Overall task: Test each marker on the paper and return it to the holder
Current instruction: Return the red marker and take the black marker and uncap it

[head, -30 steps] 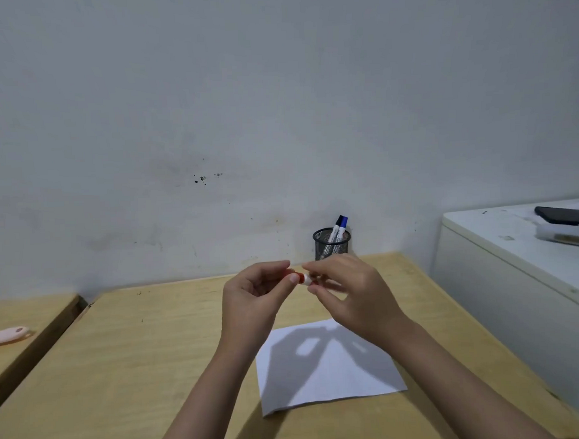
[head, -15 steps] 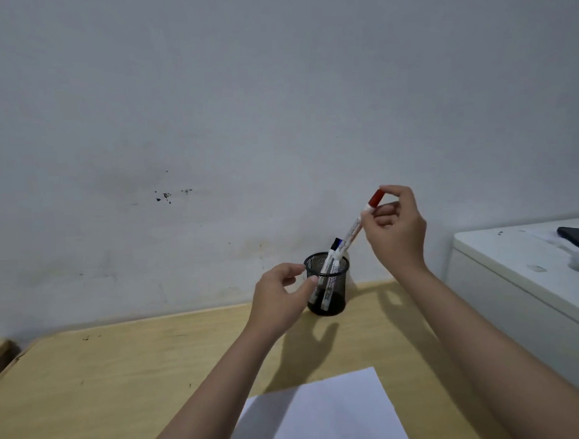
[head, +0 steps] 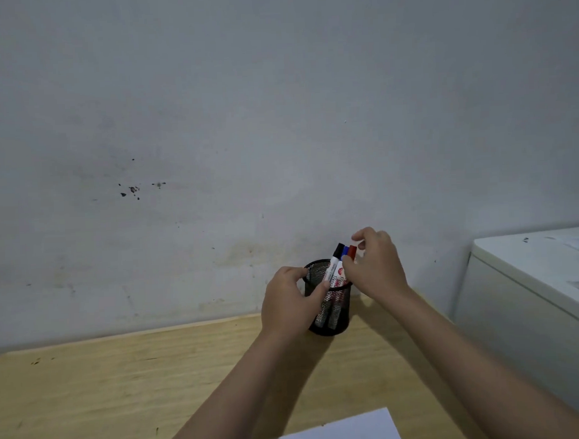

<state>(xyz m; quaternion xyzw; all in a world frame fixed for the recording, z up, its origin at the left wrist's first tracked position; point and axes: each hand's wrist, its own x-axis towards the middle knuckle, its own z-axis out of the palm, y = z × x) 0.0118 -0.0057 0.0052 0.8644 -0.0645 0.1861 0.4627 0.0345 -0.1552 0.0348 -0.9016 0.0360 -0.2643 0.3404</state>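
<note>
A black mesh holder (head: 334, 322) stands on the wooden desk (head: 123, 392) by the wall. Three markers stand in it: a black-capped marker (head: 338, 251), a blue-capped marker (head: 345, 253) and a red-capped marker (head: 352, 250). My left hand (head: 288, 302) grips the holder's left side and rim. My right hand (head: 375, 268) is at the holder's top, thumb and forefinger closed around the red-capped marker's upper end. A corner of the white paper (head: 340, 432) shows at the bottom edge, nearer to me than the holder.
A white cabinet (head: 532, 275) stands to the right of the desk, with a small dark object near its far edge. The grey wall runs directly behind the holder.
My right hand has lowered the red-capped marker into the holder. My left hand has closed on the holder's side. The view has moved closer to the holder.
</note>
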